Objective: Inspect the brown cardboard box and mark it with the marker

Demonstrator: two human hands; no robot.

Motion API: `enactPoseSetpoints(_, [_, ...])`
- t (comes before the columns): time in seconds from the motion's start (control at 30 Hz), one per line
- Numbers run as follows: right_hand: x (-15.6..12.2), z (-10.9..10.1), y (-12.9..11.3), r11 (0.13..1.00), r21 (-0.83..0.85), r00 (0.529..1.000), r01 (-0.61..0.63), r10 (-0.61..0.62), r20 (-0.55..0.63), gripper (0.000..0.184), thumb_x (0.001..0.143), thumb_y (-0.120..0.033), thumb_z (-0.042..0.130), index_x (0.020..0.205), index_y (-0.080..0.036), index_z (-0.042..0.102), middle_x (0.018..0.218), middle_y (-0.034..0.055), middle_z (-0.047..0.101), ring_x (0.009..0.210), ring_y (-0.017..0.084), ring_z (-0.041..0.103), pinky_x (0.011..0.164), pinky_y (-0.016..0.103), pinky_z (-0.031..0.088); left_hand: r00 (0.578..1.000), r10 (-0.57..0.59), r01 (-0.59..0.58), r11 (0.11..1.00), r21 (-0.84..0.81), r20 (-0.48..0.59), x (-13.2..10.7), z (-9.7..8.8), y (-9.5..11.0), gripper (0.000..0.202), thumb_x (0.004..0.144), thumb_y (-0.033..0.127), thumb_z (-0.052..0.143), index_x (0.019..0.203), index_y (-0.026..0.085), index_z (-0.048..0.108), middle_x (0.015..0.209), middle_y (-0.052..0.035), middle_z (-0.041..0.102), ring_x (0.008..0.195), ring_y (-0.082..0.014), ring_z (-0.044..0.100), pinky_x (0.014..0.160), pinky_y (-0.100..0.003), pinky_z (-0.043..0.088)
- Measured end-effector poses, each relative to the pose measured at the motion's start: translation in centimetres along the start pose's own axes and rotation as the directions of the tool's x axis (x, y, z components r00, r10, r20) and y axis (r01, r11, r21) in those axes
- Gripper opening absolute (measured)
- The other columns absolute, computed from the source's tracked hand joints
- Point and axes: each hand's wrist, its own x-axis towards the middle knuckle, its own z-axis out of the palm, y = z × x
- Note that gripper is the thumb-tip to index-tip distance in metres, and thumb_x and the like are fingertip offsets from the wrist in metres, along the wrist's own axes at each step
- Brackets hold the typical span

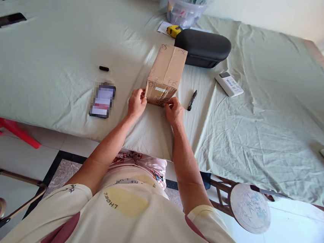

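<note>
The left hand (137, 103) is curled against the near left corner of a cardboard box (166, 74), fingertips on its edge. The right hand (174, 111) grips the near right bottom corner, fingers bent and pinching the cardboard. Both forearms stretch forward from the body and close in toward the box, wrists low over the sheet.

The box lies flat on the bench (55, 69), which is covered with a pale green sheet, its long side running away from the person and a label on the near end. A black pen (192, 100) lies just right of it, and a phone (103, 100) near the left. Behind the box sit a black case (202, 48) and a yellow tape measure (173, 31).
</note>
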Motion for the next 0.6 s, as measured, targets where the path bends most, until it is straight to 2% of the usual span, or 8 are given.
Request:
enactPoseSetpoints(0.2, [0.1, 0.0, 0.1, 0.999, -0.017, 0.999, -0.033, 0.033, 0.012, 0.012, 0.080, -0.026, 0.062, 0.084, -0.026, 0.050, 0.084, -0.0009, 0.068, 0.066, 0.014, 0.056, 0.074, 0.033, 0.050, 0.999, 0.037, -0.037, 0.999, -0.021, 0.002, 0.1, -0.1, -0.1, 0.028, 0.091, 0.002, 0.062, 0.112, 0.021, 0.063, 0.112, -0.0081, 0.071, 0.101, -0.0198, 0.072, 0.096, -0.034, 0.064])
enactPoseSetpoints(0.33, [0.1, 0.2, 0.4, 1.000, -0.019, 1.000, -0.024, 0.025, 0.012, 0.012, 0.080, -0.024, 0.061, 0.086, -0.027, 0.051, 0.086, -0.0006, 0.069, 0.068, 0.015, 0.058, 0.076, 0.034, 0.051, 0.998, 0.026, -0.027, 1.000, 0.005, 0.053, -0.3, 0.2, -0.5, 0.024, 0.096, 0.011, 0.061, 0.117, 0.021, 0.060, 0.112, -0.0093, 0.070, 0.103, -0.0220, 0.072, 0.102, -0.039, 0.062])
enactPoseSetpoints(0.5, [0.1, 0.7, 1.1, 1.000, -0.024, 0.999, 0.003, -0.004, -0.043, 0.012, 0.078, -0.024, 0.058, 0.086, -0.028, 0.049, 0.086, -0.0002, 0.068, 0.071, 0.017, 0.059, 0.074, 0.034, 0.051, 0.999, 0.018, -0.022, 0.997, 0.080, 0.042, -0.7, 0.6, -1.2, 0.008, 0.097, 0.018, 0.064, 0.102, 0.022, 0.060, 0.109, -0.0097, 0.070, 0.106, -0.0250, 0.071, 0.102, -0.041, 0.062])
enactPoseSetpoints(0.6, [0.2, 0.8, 1.5, 0.999, -0.031, 0.998, 0.022, -0.023, -0.050, 0.013, 0.078, -0.026, 0.057, 0.085, -0.028, 0.047, 0.085, 0.0001, 0.066, 0.073, 0.018, 0.059, 0.076, 0.035, 0.052, 1.000, 0.018, -0.020, 0.996, 0.092, 0.022, -0.6, 0.5, -1.2, 0.011, 0.094, 0.015, 0.068, 0.095, 0.023, 0.060, 0.102, -0.0072, 0.072, 0.102, -0.0244, 0.073, 0.101, -0.042, 0.062])
